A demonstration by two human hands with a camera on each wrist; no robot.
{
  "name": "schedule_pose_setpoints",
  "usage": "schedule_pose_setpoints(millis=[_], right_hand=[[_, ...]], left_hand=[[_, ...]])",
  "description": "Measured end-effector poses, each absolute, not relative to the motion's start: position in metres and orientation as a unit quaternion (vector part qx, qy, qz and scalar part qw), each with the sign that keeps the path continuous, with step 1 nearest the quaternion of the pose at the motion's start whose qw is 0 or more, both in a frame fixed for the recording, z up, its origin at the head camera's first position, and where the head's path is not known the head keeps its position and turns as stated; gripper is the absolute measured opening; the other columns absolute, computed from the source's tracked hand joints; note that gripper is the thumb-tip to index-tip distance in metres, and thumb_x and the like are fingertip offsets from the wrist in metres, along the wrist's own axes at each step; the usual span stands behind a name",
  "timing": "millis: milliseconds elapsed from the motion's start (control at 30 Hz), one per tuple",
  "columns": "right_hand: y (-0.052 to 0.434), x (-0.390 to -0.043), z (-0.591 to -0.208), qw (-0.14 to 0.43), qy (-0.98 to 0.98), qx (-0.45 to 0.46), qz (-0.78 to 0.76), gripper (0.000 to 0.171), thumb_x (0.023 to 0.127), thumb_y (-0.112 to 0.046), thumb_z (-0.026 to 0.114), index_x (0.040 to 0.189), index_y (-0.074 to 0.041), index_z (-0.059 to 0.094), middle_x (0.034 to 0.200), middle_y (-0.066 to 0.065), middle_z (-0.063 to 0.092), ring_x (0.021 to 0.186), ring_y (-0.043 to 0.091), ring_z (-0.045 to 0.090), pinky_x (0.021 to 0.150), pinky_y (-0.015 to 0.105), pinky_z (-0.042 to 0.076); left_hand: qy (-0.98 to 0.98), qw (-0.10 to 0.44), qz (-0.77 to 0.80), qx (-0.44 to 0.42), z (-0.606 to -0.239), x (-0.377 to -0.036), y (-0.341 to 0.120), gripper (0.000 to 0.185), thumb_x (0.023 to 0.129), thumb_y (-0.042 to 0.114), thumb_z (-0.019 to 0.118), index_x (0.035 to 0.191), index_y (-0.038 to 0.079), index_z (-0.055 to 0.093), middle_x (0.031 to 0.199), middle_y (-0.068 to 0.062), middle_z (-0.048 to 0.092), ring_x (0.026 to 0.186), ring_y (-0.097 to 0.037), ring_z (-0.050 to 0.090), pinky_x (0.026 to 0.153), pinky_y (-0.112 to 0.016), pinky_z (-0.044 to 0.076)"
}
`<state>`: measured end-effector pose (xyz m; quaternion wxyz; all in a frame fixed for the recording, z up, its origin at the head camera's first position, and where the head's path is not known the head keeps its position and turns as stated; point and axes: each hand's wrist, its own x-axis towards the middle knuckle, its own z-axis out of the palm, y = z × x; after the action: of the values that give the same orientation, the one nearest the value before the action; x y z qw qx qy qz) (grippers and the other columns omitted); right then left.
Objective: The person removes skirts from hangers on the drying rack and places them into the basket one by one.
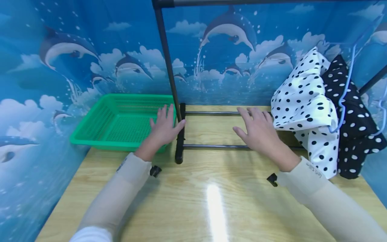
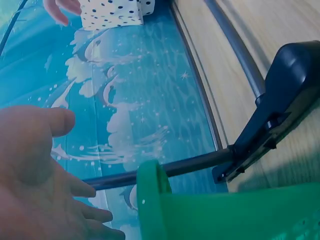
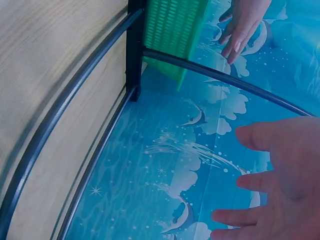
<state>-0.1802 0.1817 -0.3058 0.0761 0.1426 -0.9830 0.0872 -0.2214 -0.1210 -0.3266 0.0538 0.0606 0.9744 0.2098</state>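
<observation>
My left hand (image 1: 164, 127), fingers spread and holding nothing, hovers over the right end of a green plastic basket (image 1: 87, 134), beside the rack's upright. In the left wrist view its palm (image 2: 25, 175) shows bare next to the basket's rim (image 2: 150, 195). My right hand (image 1: 257, 129), also spread with nothing in it, is above the rack's lower bars, just left of a white cloth with black dots (image 1: 302, 97). That cloth hangs on a light blue hanger (image 1: 343, 101). Behind it to the right hangs a black cloth with white dots (image 1: 350, 124).
A black metal rack stands on the wooden table (image 1: 187, 201), with an upright post (image 1: 166, 50), a top rail (image 1: 242, 2), a foot (image 1: 179, 148) and two low crossbars. A blue dolphin-print curtain (image 1: 205, 84) surrounds the back and sides. Another blue hanger (image 1: 383, 107) holds the black cloth.
</observation>
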Motion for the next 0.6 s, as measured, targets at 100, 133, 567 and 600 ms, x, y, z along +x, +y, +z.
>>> schedule_pose_setpoints(millis=[100, 133, 567, 600], right_hand=[[0.183, -0.179, -0.303, 0.073, -0.983, 0.141, 0.089, 0.067, 0.097, -0.039, 0.056, 0.151, -0.008, 0.029, 0.147, 0.026, 0.035, 0.138, 0.044, 0.026, 0.11, 0.063, 0.015], [0.183, -0.179, -0.302, 0.073, -0.983, 0.139, 0.089, 0.067, 0.097, -0.039, 0.056, 0.151, -0.008, 0.03, 0.147, 0.026, 0.035, 0.138, 0.044, 0.025, 0.11, 0.063, 0.015], [0.186, -0.176, -0.286, 0.091, -0.983, 0.129, 0.089, 0.067, 0.098, -0.039, 0.055, 0.151, -0.007, 0.03, 0.148, 0.028, 0.032, 0.14, 0.047, 0.02, 0.112, 0.064, 0.01], [0.186, -0.175, -0.285, 0.094, -0.983, 0.13, 0.089, 0.066, 0.098, -0.039, 0.055, 0.151, -0.008, 0.03, 0.148, 0.028, 0.032, 0.14, 0.047, 0.02, 0.112, 0.064, 0.01]], left_hand=[[0.973, 0.061, 0.216, 0.054, -0.325, -0.224, -0.125, 0.083, 0.1, 0.056, 0.037, 0.156, 0.011, -0.005, 0.161, -0.02, -0.006, 0.146, -0.041, -0.007, 0.108, -0.072, 0.002], [0.972, 0.065, 0.221, 0.053, -0.324, -0.225, -0.127, 0.083, 0.101, 0.054, 0.038, 0.156, 0.01, -0.005, 0.161, -0.02, -0.006, 0.146, -0.041, -0.007, 0.108, -0.072, 0.002], [0.951, 0.075, 0.297, 0.037, -0.31, -0.236, -0.141, 0.077, 0.103, 0.053, 0.031, 0.156, 0.013, -0.008, 0.162, -0.017, -0.004, 0.147, -0.037, -0.002, 0.108, -0.072, 0.003], [0.949, 0.074, 0.303, 0.036, -0.31, -0.237, -0.141, 0.077, 0.103, 0.052, 0.031, 0.156, 0.013, -0.008, 0.162, -0.017, -0.004, 0.147, -0.037, -0.002, 0.108, -0.072, 0.002]])
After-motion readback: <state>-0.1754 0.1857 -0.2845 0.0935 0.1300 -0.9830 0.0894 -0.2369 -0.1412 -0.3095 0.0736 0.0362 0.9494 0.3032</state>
